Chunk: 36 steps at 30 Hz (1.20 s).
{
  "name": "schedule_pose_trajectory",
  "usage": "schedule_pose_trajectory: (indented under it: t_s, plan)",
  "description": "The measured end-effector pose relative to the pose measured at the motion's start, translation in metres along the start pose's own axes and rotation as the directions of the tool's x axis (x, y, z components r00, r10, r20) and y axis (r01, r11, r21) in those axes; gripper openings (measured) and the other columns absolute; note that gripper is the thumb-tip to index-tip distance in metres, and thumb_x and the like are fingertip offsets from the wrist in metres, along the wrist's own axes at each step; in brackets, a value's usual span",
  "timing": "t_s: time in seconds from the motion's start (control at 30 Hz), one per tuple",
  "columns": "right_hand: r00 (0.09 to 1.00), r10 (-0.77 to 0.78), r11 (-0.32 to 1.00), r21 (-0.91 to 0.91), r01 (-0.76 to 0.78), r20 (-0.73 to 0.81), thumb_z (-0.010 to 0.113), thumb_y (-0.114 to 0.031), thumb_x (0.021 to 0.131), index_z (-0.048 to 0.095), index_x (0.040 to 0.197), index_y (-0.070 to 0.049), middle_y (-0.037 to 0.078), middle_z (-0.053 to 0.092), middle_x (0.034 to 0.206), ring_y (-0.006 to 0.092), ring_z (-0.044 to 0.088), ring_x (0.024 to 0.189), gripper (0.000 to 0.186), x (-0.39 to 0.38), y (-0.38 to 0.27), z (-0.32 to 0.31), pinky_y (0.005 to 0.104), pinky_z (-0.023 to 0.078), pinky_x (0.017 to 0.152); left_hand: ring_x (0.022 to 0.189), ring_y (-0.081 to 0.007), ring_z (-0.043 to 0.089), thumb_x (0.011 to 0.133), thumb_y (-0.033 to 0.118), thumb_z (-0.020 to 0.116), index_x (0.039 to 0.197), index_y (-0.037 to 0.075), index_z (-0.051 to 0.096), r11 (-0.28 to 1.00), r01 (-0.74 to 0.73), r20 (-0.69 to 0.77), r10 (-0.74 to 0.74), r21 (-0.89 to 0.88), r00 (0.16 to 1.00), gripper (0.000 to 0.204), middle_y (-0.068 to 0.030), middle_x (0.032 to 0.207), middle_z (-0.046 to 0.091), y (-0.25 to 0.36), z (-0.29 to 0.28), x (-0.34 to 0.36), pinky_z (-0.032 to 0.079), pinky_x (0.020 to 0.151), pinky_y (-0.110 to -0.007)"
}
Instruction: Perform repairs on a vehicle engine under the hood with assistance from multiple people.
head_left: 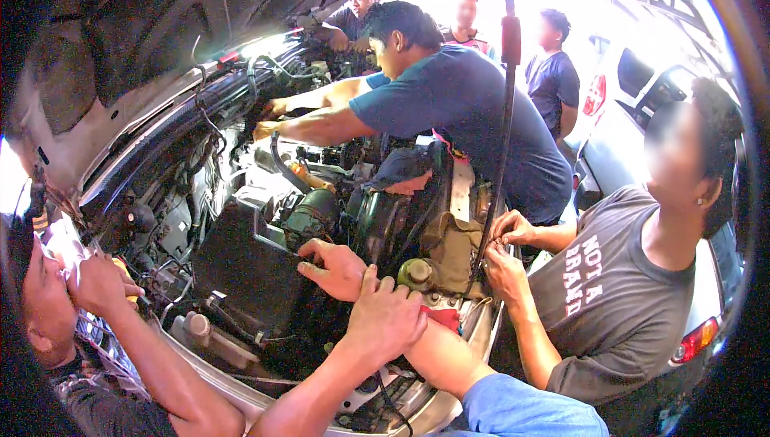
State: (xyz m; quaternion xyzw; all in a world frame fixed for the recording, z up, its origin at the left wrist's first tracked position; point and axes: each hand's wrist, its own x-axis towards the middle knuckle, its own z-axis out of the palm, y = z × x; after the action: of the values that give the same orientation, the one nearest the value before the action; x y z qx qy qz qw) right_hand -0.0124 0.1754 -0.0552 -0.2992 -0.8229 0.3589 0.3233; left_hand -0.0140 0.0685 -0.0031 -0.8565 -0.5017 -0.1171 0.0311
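Under a raised hood, my right hand [333, 268] reaches in from the lower right, its blue sleeve [529, 409] at the lower edge. Its fingers rest, slightly bent, against the edge of a large black plastic box [245, 276] in the engine bay. My left hand [385, 317] comes up from the lower middle and lies wrapped over my right wrist. A round grey-green duct [313, 216] stands just beyond my right fingers. A yellowish-green round cap [417, 274] sits right of my left hand. A red cloth-like piece [443, 319] shows beside my right forearm.
A person in a dark blue shirt [473, 116] leans over the far engine bay, both hands inside. At right, a person in a grey shirt [618, 292] holds both hands near the hood prop rod [507, 92]. Another person's arm [160, 341] is at left. Parked cars [710, 284] stand behind.
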Motion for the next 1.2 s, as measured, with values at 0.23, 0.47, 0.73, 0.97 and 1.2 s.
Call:
schedule_pose_trajectory:
  t_s: [0.23, 0.47, 0.73, 0.97, 1.2]
  plan:
    - [1.0, -0.011, 1.0, 0.003, 0.011, -0.01, 0.071, -0.03, 0.089, 0.064, 0.114, -0.006, 0.016, 0.068, 0.087, 0.0314, 0.068, 0.079, 0.036, 0.0001, 0.0002, -0.0004, 0.042, 0.052, 0.073, 0.104, -0.0325, 0.063, 0.089, 0.035, 0.059, 0.097, 0.008, 0.069, 1.0, -0.012, -0.045, 0.013, 0.007, 0.999, 0.03, -0.0125, 0.096, 0.07, -0.0004, 0.0008, -0.0016, 0.034, 0.109, -0.062]
    - [1.0, 0.021, 1.0, -0.02, -0.021, -0.016, 0.073, -0.029, 0.088, 0.064, 0.115, -0.007, 0.014, 0.068, 0.085, 0.0287, 0.067, 0.076, 0.036, -0.0009, -0.0031, 0.0005, 0.04, 0.052, 0.07, 0.105, -0.0323, 0.063, 0.089, 0.034, 0.058, 0.097, 0.008, 0.069, 1.0, 0.002, -0.015, -0.002, -0.011, 1.0, 0.03, -0.0122, 0.097, 0.07, -0.0005, 0.0008, -0.0015, 0.033, 0.109, -0.062]
    - [1.0, -0.004, 1.0, 0.013, 0.004, -0.017, 0.071, -0.029, 0.088, 0.064, 0.114, -0.008, 0.015, 0.068, 0.087, 0.0314, 0.068, 0.08, 0.034, -0.002, -0.0086, -0.0012, 0.0422, 0.052, 0.075, 0.104, -0.0322, 0.062, 0.09, 0.033, 0.058, 0.095, 0.006, 0.069, 0.999, 0.01, -0.021, -0.01, -0.031, 1.0, 0.03, -0.0119, 0.097, 0.07, 0.0002, 0.0012, -0.0026, 0.032, 0.111, -0.061]
    - [0.995, 0.08, 0.997, -0.001, -0.08, 0.059, 0.069, -0.032, 0.089, 0.063, 0.114, -0.008, 0.019, 0.07, 0.092, 0.0361, 0.07, 0.087, 0.035, -0.0011, -0.0093, -0.0044, 0.0445, 0.054, 0.08, 0.104, -0.0319, 0.062, 0.09, 0.033, 0.058, 0.093, 0.006, 0.068, 0.999, 0.011, -0.053, -0.014, -0.046, 0.999, 0.029, -0.0117, 0.095, 0.069, -0.0009, 0.0033, -0.0028, 0.032, 0.111, -0.061]
    - [0.994, 0.091, 0.996, 0.006, -0.092, 0.055, 0.07, -0.03, 0.089, 0.064, 0.114, -0.008, 0.018, 0.071, 0.089, 0.0352, 0.07, 0.083, 0.033, -0.0012, -0.0053, -0.0026, 0.0433, 0.054, 0.078, 0.1, -0.031, 0.062, 0.09, 0.032, 0.058, 0.091, 0.007, 0.067, 0.999, 0.004, -0.078, -0.007, -0.045, 0.997, 0.027, -0.0104, 0.092, 0.068, -0.0008, 0.0064, -0.0038, 0.033, 0.109, -0.06]
